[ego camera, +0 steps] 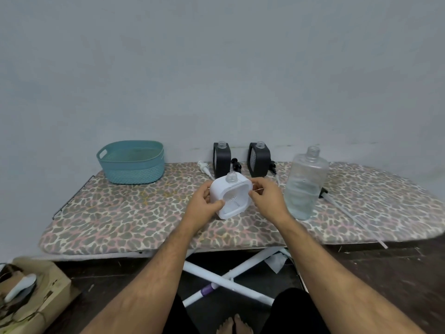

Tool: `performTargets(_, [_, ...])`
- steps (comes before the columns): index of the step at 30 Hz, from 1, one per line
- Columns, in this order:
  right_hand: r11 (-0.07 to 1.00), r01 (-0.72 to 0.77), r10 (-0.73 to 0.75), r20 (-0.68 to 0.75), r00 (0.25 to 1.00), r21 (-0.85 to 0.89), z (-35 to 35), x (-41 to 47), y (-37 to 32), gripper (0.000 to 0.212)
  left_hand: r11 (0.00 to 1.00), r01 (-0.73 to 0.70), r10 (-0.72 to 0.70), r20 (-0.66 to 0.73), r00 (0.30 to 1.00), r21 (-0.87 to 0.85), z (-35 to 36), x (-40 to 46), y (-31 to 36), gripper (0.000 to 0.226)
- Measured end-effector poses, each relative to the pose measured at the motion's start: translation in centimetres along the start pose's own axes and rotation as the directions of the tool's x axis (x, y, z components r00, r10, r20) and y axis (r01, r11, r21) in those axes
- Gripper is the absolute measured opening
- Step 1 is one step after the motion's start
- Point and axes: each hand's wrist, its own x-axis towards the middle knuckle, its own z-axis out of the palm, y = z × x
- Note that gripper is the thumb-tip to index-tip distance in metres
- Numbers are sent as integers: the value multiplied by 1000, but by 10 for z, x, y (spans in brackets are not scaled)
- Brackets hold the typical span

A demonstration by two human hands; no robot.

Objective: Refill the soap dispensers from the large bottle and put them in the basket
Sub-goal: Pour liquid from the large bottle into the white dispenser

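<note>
White dispenser (232,196) sits mid-board on the ironing board (120,220), neck up and open, no pump on it. Left hand (204,206) grips its left side, thumb curled over the front lower edge. Right hand (267,198) holds the right side, fingertips pinching at the upper corner; looks like a thin strip or wire sticks out there, too small to call.

Key relation: large bottle (305,184) stands upright just beside the right hand, to its right, cap off, roughly half full of clear liquid. Right hand is the nearer one by far, so my read is right lifts and pours while left steadies the dispenser. Bottle's long axis is vertical; it has to tip left toward the dispenser neck, which is narrow. Spill risk is there.

Two black dispensers (221,160) (258,160) stand behind against the wall, both necks open. White pump (204,168) lies left of them, a black pump (237,165) between them, a long pump with tube (346,208) right of the large bottle.

Basket (132,165) at far left of the board, well apart from everything, nearer the left hand. Nothing visible in it.

Progress: judging by this, nothing refilled yet.
</note>
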Motion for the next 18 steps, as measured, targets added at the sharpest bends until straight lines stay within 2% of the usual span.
performTargets(3, [1000,3,-3,20,1000,3,-1,-3,2,40,1000,2,-2,-14,1000,0,3,-2,0,62])
performTargets(10, [998,-1,-5,80,997,69,-8,-5,7,50,1000,16,-18,-60,998,-24,8,-2,3,61])
performTargets(15, [997,9,-12,32,999,75,-16,-9,7,42,999,30,-31,-74,997,-16,9,1,1,64])
performTargets(18, [991,62,-54,-76,996,115,-26,-16,0,32,999,37,-40,-88,995,-37,12,3,-5,64])
